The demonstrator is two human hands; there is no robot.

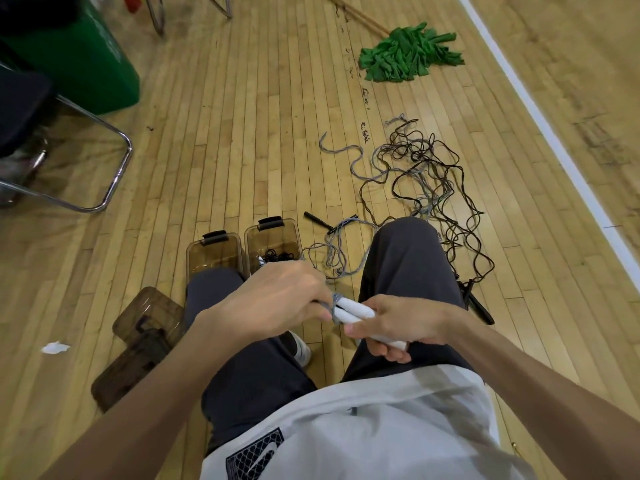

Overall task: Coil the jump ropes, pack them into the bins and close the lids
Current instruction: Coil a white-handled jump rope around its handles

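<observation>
Rope in hand: a jump rope with two white handles (353, 311) is held above the lap, between the knees. The handles are laid side by side, and a grey cord (334, 301) is wound around their upper end.
Right hand: the right hand (398, 327) is curled around the lower part of the handles, with the thumb laid along them.
Left hand: the left hand (277, 299) is closed in a pinch on the grey cord, just beside the handles. How much cord hangs under it cannot be told.
Step judged: the cord is probably being wrapped around the handles, so that the coil is bound.
How it is done well: the handles should be gripped firmly and held parallel. Each turn should be pulled tight and laid next to the last one. The loose end should be tucked under a turn, otherwise the bundle may open in the bin.
Bins: two brown bins are open on the floor before the knees. A black coil (277, 256) is seen in the nearer bin (252, 242) to the rope pile. The other bin (194, 252) is partly hidden by a knee.
Lids: two lids (149, 317) are lying on the floor beside the left leg, not yet put on.
Remaining work: a tangled rope pile (426, 174) is lying beyond the right knee, so much is judged to be left.
</observation>
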